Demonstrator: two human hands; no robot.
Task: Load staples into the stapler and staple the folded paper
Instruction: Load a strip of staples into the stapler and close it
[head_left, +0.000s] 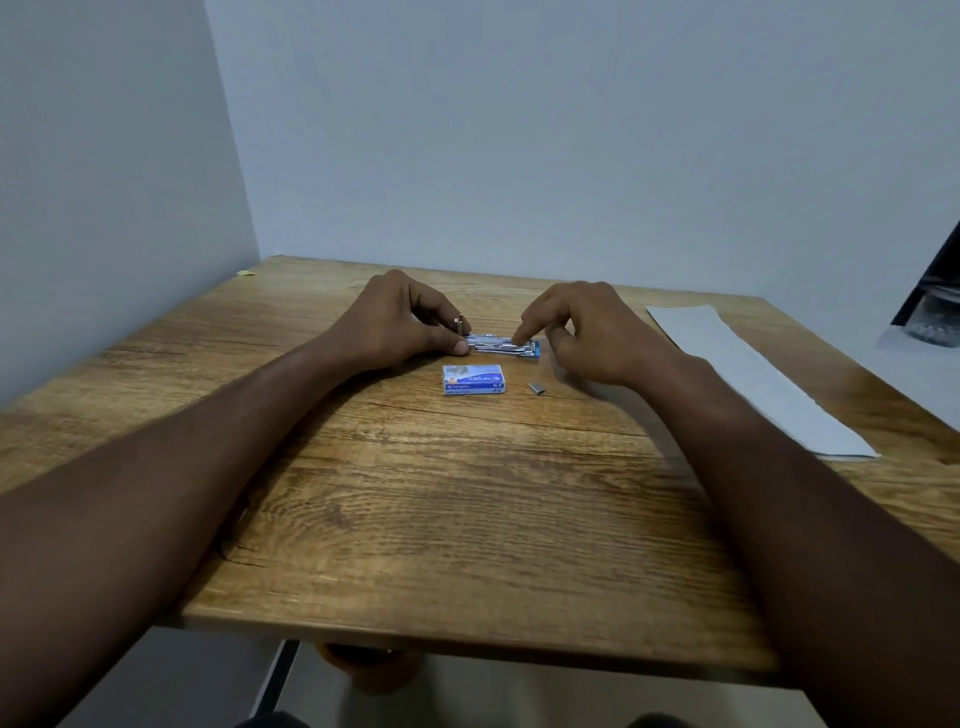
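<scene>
A small blue and metal stapler (501, 347) lies on the wooden table (441, 493), between my two hands. My left hand (400, 317) grips its left end between thumb and fingers, where a small metal part sticks up. My right hand (582, 332) has its index fingertip pressing down on the stapler's metal channel near the right end, other fingers curled. A blue and white staple box (474, 379) lies just in front of the stapler. A short loose strip of staples (535, 388) lies to the box's right. The folded white paper (753, 374) lies at the right.
The table stands in a corner with pale walls at the left and back. A dark object (935, 301) sits off the far right edge. A small yellow scrap (247, 272) lies at the far left corner. The table's front edge is close to my body.
</scene>
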